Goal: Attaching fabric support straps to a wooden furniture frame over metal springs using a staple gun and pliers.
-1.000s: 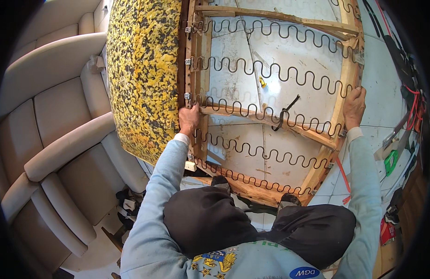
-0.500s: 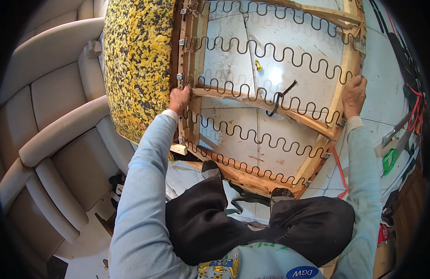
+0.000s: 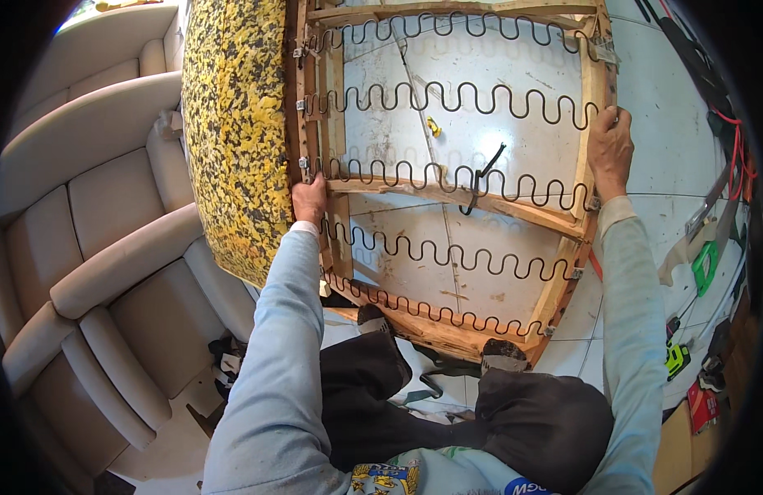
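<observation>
A wooden sofa frame (image 3: 589,153) spans the space before my feet, with several wavy black springs (image 3: 489,99) strung across it. My left hand (image 3: 310,200) grips its left rail, close against a thick block of yellow and black foam (image 3: 237,124). On the opposite side my right hand (image 3: 610,148) wraps around the right rail, fingers curled over the outer edge. Between them runs a wooden crossbar (image 3: 447,195), and a black strap (image 3: 480,177) is looped at one spring near it. Part of the left rail is hidden behind my left hand.
Beige sofas (image 3: 117,198) fill the left side. On the tiled floor (image 3: 662,124) at right lie a green-handled tool (image 3: 705,268), a lime-green tool (image 3: 677,360), red cord (image 3: 734,157) and a red packet (image 3: 701,406). My shoes (image 3: 503,355) are by the frame's near edge.
The sofa frame and foam appear shifted left in view. My left hand sits slightly lower in the picture and my right hand farther left and higher; both keep their grip.
</observation>
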### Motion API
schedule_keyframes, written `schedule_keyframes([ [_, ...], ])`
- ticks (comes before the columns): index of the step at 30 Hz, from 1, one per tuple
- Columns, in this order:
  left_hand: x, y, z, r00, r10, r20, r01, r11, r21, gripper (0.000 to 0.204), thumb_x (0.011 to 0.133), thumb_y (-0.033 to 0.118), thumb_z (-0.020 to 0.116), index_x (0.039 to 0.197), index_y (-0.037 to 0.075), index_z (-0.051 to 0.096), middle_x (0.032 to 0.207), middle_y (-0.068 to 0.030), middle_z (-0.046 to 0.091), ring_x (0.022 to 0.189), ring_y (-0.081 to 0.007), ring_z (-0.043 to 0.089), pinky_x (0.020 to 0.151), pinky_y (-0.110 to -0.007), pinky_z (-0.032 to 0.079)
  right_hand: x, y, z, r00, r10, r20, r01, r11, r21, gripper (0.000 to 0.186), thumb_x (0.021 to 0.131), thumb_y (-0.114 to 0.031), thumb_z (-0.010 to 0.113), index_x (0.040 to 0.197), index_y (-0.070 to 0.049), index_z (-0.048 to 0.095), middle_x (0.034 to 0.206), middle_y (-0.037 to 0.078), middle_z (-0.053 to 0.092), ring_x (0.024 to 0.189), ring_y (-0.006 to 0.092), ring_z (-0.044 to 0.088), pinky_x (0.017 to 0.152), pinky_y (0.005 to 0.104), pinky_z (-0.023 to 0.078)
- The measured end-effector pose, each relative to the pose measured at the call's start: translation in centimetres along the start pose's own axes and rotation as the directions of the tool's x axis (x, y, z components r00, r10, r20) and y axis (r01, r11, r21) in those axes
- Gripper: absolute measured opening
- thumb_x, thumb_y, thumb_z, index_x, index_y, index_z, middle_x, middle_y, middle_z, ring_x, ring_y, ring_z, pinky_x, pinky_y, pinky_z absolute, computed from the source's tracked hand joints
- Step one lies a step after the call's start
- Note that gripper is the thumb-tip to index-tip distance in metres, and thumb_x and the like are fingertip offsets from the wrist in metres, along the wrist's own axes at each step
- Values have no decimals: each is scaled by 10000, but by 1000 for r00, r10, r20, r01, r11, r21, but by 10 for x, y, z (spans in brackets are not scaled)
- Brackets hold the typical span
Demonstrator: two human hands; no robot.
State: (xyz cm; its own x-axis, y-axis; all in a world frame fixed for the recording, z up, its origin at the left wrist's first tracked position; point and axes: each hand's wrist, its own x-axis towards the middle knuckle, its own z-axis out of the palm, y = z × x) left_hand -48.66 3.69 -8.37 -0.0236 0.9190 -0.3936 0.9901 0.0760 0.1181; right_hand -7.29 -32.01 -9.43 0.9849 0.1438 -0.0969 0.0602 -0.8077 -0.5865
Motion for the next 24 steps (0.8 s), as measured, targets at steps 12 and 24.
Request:
schedule_keyframes([
  [12,-6,-1,-3,999,22,-50,-24,999,-41,620,794,496,633,984,-92,681,1031,-337,649,1041,-455,626,905,-445,490,-3,11,-1,997,-48,52,46,998,32,529,1000,-461,356,1206,-5,527,1111,329,625,1038,516,593,914,513,479],
  [24,-11,-4,-28,997,9,72,1,989,-147,515,808,446,611,904,-53,696,952,-340,652,961,-462,646,853,-465,507,-6,-5,-5,986,77,149,-87,994,62,696,997,-555,294,1201,43,584,949,233,664,846,382,636,821,436,493],
])
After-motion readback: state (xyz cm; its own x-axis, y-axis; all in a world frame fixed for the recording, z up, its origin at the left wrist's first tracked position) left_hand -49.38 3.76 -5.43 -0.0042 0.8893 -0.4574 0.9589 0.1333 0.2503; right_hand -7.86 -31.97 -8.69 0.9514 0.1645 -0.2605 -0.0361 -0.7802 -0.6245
